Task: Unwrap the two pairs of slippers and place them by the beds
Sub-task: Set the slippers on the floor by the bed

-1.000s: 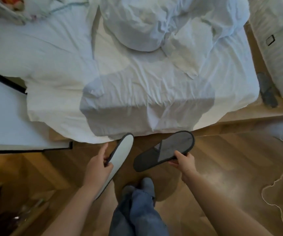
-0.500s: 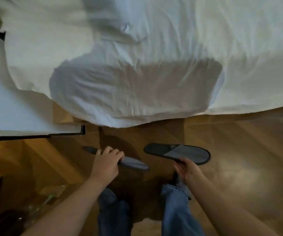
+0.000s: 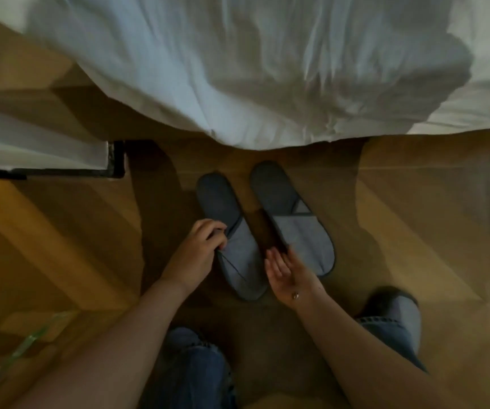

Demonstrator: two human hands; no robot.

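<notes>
Two grey slippers lie side by side on the wooden floor just in front of the bed [image 3: 267,84], toes toward me. The left slipper [image 3: 232,231] has my left hand [image 3: 196,249] pinching the edge of its upper strap. The right slipper [image 3: 294,219] lies flat, and my right hand [image 3: 285,273] hovers open, palm up, at its inner edge, between the two slippers, holding nothing.
White bedding hangs over the bed's edge above the slippers. A white panel with a black frame [image 3: 61,160] juts in at the left. Clear plastic wrapping [image 3: 16,349] lies at the lower left. My jeans-clad legs [image 3: 196,370] and foot [image 3: 391,308] are below.
Both slippers have gone from my hands down to the floor and turned lengthwise, side by side. My right hand has let go of its slipper. The view has dropped closer to the floor.
</notes>
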